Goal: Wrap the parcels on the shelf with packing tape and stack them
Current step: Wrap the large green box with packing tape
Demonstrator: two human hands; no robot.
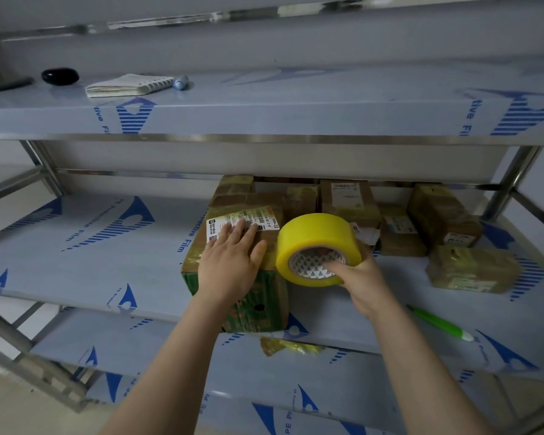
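A cardboard parcel with a green printed front and a white label stands at the front edge of the middle shelf. My left hand lies flat on its top, fingers straight. My right hand grips a yellow roll of packing tape just right of that parcel, with fingers hooked into the core. Several taped brown parcels sit at the back right of the same shelf, and one lies further forward.
A green pen lies near the shelf's front right. A crumpled piece of tape lies on the shelf below. On the top shelf sit a notepad, a black object and a marker. Steel posts frame the rack.
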